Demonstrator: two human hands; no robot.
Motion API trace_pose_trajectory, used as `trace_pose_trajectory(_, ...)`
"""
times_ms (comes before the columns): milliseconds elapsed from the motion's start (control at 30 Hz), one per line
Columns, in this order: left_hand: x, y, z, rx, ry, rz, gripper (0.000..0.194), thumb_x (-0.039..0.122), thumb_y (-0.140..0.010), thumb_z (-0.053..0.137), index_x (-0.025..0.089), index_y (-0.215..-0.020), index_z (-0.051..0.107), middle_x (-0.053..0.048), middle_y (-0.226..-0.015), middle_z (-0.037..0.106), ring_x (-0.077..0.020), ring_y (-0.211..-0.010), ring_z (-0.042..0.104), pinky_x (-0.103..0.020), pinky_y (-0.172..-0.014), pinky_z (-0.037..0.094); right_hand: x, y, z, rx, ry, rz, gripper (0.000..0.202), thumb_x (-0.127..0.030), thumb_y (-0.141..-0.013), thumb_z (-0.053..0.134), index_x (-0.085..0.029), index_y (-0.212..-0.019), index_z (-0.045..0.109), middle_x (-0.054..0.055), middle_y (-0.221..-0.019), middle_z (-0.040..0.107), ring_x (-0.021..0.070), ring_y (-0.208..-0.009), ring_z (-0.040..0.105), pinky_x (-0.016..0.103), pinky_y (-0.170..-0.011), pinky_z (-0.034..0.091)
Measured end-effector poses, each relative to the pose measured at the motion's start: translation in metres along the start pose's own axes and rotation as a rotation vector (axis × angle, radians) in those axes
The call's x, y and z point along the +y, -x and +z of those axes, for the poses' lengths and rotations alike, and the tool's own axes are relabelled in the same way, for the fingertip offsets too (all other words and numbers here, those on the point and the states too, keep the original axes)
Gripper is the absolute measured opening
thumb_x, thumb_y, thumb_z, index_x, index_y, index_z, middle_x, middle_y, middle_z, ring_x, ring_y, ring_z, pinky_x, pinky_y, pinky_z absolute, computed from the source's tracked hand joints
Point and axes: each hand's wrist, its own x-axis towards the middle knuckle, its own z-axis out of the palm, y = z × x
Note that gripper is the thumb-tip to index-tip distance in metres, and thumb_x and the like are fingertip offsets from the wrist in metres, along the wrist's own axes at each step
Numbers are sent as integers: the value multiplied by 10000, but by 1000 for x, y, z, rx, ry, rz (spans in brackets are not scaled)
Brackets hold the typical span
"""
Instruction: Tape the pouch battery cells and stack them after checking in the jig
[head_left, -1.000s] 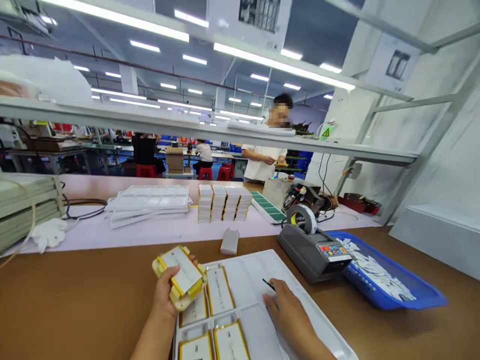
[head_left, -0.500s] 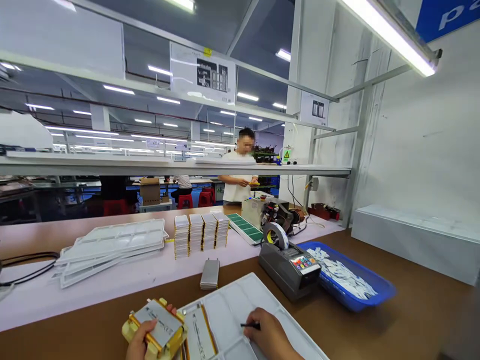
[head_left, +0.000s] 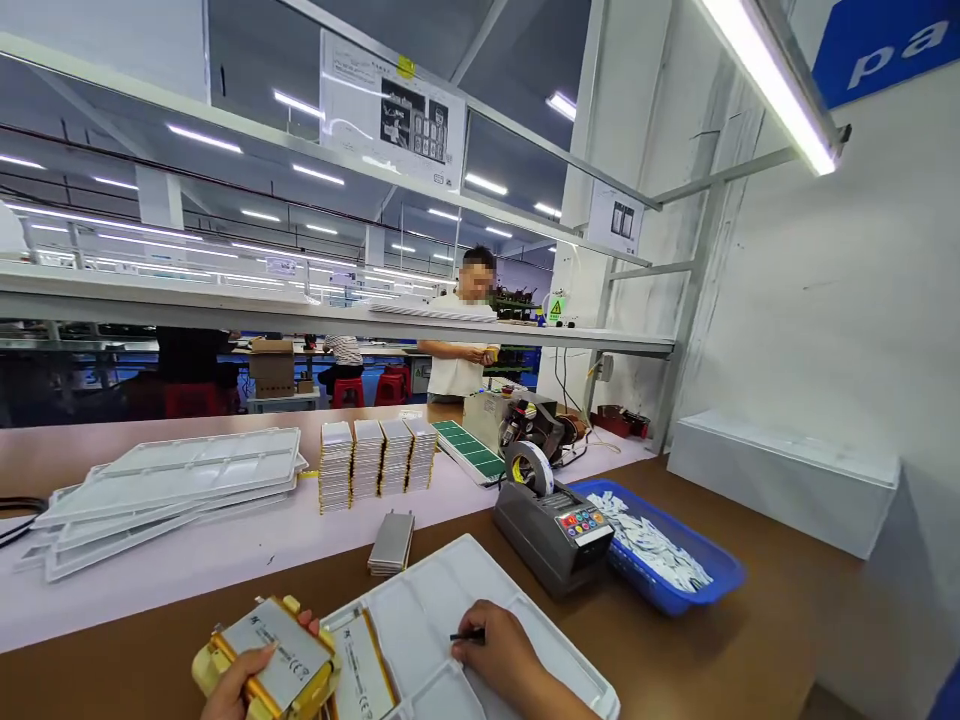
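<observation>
My left hand (head_left: pixel 241 676) grips a pale yellow holder (head_left: pixel 205 672) at the lower left, its thumb pressed on the flat silver pouch battery (head_left: pixel 289 662) seated in it. The battery has orange-yellow edges and printed marks. My right hand (head_left: pixel 501 650) is closed around a slim black tool (head_left: pixel 466 637) whose exact kind is not clear, above the white divided tray (head_left: pixel 420 600). Another pouch battery (head_left: pixel 363 668) lies in the tray's left compartment, next to the holder. A short stack of silver cells (head_left: pixel 391 542) sits just beyond the tray.
Tall stacks of cells (head_left: pixel 367 460) and piled white trays (head_left: pixel 187 465) stand farther back. A grey tape dispenser (head_left: pixel 551 540) and a blue basket (head_left: pixel 720 580) of white strips are at the right. Behind the shelf (head_left: pixel 337 320) stands a person (head_left: pixel 457 370).
The camera view has turned slightly, so most things sit farther left. Both hands keep their holds, the left on the holder with the battery, the right on the black tool.
</observation>
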Motion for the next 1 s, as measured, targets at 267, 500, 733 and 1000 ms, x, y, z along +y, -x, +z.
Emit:
trace_pose_trajectory(267,0,2,4,-12,7,26,397,66,-613,461,151,-990,553,-101,-884,628,-253,-826,588,-515,-766,431,-4,2,-4,-19,17,-1,123,-299,-601,628,-237,-707,628,-44,-780,607,102,-722,524,187,-630,337)
trace_pose_trajectory(500,0,7,2,-63,-35,27,431,97,-621,501,164,-1046,523,-93,-889,629,-271,-815,591,-518,-773,429,-3,1,0,-3,-3,-19,98,-285,-601,621,-243,-690,626,-47,-779,612,108,-727,527,193,-637,334)
trace_pose_trajectory(733,-3,10,6,-92,-31,54,367,82,-637,473,166,-989,535,-79,-825,628,-255,-818,593,-492,-758,444,-5,2,-3,-7,10,-26,116,-307,-611,617,-244,-707,629,-37,-795,613,120,-747,525,203,-647,330)
trace_pose_trajectory(1000,-5,7,5,-108,11,39,428,62,-634,466,159,-1047,519,-82,-804,627,-244,-798,599,-464,-734,463,-6,3,-4,-20,42,-22,128,-324,-629,612,-242,-726,625,-35,-812,606,118,-758,516,204,-645,323)
